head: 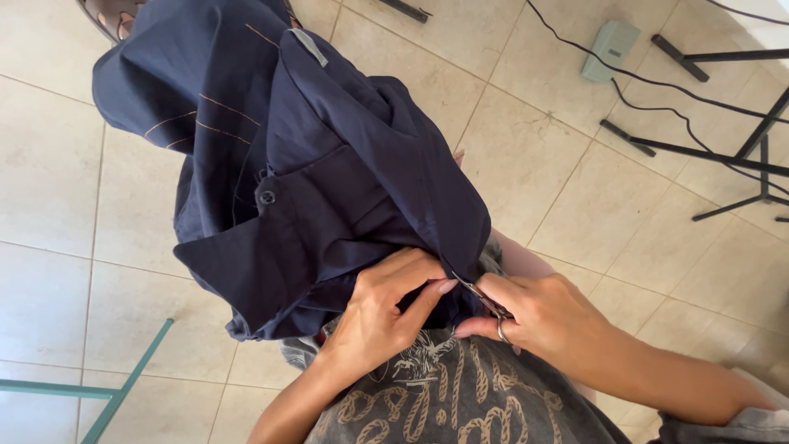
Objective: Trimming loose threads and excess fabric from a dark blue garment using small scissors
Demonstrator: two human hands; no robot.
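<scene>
The person sits with a dark navy shirt (312, 164) bunched over the lap, its bulk spilling away toward the far left over the tiled floor (49, 189); the near edge of the cloth lies right under both hands. The left hand (382, 308) is curled shut, pinching a fold of the shirt's hem and holding it taut; the right hand (534, 316) is closed around small metal snips (481, 296), whose tips touch the fabric just beside the left fingertips. To my eye this is thread trimming or seam picking along the hem, midway through; the cut calls for a steady pinch and the blades kept to the thread alone, clear of the cloth. A dark button (267, 197) shows on the placket, and orange stitching runs across the far panel. No container is in sight; a pale green box (611, 49) with a black cable (657, 82) sits far right on the floor.
</scene>
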